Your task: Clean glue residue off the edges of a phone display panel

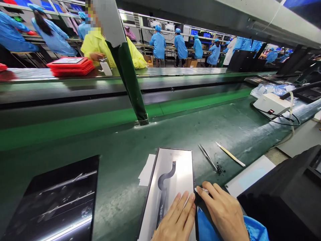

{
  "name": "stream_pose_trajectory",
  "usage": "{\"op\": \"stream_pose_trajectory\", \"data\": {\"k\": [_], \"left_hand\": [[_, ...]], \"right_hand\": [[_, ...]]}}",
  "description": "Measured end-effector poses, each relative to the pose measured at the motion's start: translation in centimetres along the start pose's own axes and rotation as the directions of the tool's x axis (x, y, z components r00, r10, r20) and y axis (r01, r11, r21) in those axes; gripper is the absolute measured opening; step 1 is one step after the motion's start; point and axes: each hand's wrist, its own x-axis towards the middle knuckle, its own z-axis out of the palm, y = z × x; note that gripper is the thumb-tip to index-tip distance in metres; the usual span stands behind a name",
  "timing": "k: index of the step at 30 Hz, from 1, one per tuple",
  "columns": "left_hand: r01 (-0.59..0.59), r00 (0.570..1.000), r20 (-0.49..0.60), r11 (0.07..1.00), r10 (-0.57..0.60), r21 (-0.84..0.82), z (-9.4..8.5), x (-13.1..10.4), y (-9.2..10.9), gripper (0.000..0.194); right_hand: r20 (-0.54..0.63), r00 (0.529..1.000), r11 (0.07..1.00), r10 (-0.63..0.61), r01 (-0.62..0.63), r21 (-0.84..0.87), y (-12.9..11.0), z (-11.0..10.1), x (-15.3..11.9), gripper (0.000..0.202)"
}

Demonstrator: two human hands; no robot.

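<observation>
A flat display panel (pixel 184 174) with a silvery back and thin black edges lies on the green bench below me. A dark ribbon cable (pixel 163 182) curves down its back. My left hand (pixel 177 219) rests flat on the panel's lower part, fingers stretched out. At the panel's right edge, my right hand (pixel 222 207) pinches a small white piece (pixel 202 190), mostly hidden by the fingers, so its kind is unclear. White paper (pixel 147 170) pokes out from beside the panel's left edge.
Tweezers (pixel 207 157), a pale-handled blade (pixel 230 154) and black scraps (pixel 220 169) lie to the right. A glossy black panel (pixel 62 197) is at left. A green-wrapped post (pixel 130 80) rises ahead. A white box (pixel 272 103) with cables stands far right. Co-workers sit beyond.
</observation>
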Motion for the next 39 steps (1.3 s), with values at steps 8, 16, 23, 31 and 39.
{"op": "stream_pose_trajectory", "data": {"k": [8,16,23,31,39], "left_hand": [[0.005,1.0,0.002,1.0,-0.005,0.009,-0.05,-0.02,-0.06,0.036],[0.007,1.0,0.015,1.0,-0.007,-0.003,-0.03,-0.1,-0.01,0.03],[0.004,1.0,0.018,1.0,-0.004,0.013,0.01,-0.17,-0.07,0.034],[0.01,1.0,-0.01,1.0,-0.01,-0.007,0.04,0.24,-0.16,0.032],[0.004,1.0,-0.03,1.0,-0.003,0.017,0.14,0.33,-0.41,0.036]], "right_hand": [[-0.012,1.0,1.0,-0.014,0.014,-0.006,0.0,0.08,-0.1,0.044],[-0.007,1.0,1.0,-0.011,0.011,-0.01,-0.12,0.04,0.01,0.046],[-0.018,1.0,1.0,-0.016,0.015,-0.019,0.0,0.31,-0.04,0.044],[-0.036,0.999,1.0,-0.025,0.024,-0.016,-0.02,0.35,0.1,0.047],[-0.06,0.998,0.999,-0.031,0.03,-0.016,-0.03,0.33,0.25,0.053]]}}
